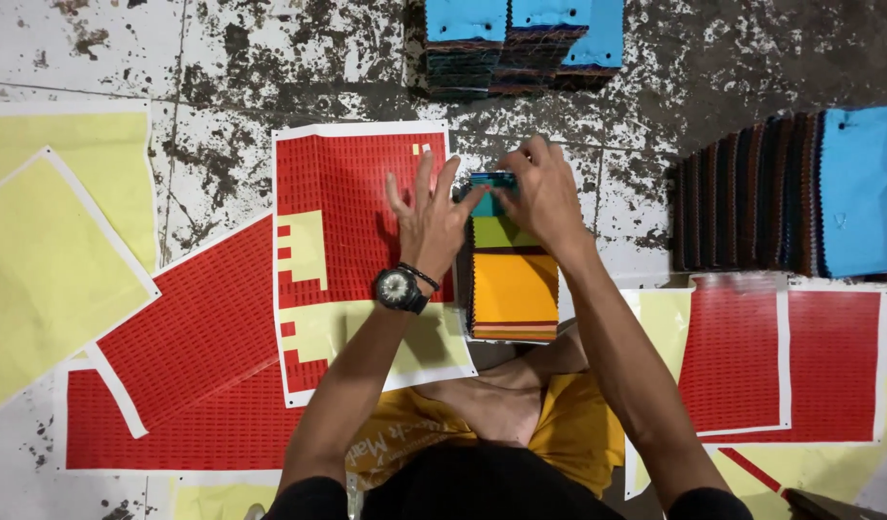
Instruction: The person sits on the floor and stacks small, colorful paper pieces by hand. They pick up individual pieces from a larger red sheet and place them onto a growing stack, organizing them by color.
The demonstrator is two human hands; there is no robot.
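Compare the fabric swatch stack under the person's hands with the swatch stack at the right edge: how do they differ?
The stack under the hands shows an orange top with green and teal beyond; the right-edge stack shows a blue top. The first is touched by both hands; the second lies untouched. The second fans out sideways, dark edges showing. Both rest on the floor.

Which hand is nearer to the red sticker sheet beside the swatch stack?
Left. The left hand is spread over the red sticker sheet's right edge; the right hand is off it, pinching the swatch stack's far end.
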